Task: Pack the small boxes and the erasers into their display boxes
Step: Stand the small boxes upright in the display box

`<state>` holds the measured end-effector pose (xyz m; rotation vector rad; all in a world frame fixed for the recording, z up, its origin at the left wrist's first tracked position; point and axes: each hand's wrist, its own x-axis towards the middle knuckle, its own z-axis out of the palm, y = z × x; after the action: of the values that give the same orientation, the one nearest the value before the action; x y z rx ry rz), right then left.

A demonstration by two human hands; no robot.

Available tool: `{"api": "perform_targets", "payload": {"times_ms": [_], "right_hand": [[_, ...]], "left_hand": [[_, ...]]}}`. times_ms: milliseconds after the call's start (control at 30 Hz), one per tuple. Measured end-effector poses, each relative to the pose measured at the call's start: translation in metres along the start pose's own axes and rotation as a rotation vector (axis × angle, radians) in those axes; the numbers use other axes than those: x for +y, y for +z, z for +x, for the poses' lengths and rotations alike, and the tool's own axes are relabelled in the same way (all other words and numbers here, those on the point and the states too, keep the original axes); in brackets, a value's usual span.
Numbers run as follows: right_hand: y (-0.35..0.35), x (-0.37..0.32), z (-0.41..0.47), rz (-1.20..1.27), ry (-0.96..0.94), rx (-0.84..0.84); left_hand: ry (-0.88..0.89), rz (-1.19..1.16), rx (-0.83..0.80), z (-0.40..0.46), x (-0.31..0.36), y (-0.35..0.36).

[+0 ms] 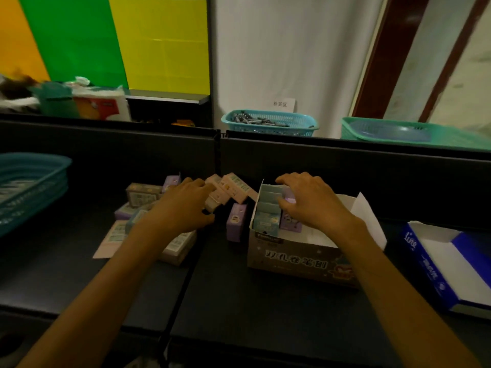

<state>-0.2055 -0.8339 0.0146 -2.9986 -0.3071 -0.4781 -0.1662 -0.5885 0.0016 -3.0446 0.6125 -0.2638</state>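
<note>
Wall sign (283, 104): "补货区"; display box (297, 264): "双孔卷笔刨".

left hand (183, 205): fingers curled, palm down | right hand (313, 200): fingers curled, palm down

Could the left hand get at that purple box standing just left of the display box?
Probably yes. The purple box stands alone on the dark table, close to the right of the left hand, with nothing between them. That hand seems to be fingering a pink box, though.
</note>
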Motion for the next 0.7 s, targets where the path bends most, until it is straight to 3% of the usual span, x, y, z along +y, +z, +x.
{"api": "perform_targets", "payload": {"times_ms": [300, 700], "right_hand": [[0.0, -0.061, 0.018, -0.006, -0.057, 0.051], [0.038, -0.141, 0.058, -0.112, 0.106, -0.02]], "left_hand": [[-0.094, -0.005, -0.023, -0.018, -0.051, -0.004], [0.075, -0.011, 0.047, 0.013, -0.14, 0.0]]}}
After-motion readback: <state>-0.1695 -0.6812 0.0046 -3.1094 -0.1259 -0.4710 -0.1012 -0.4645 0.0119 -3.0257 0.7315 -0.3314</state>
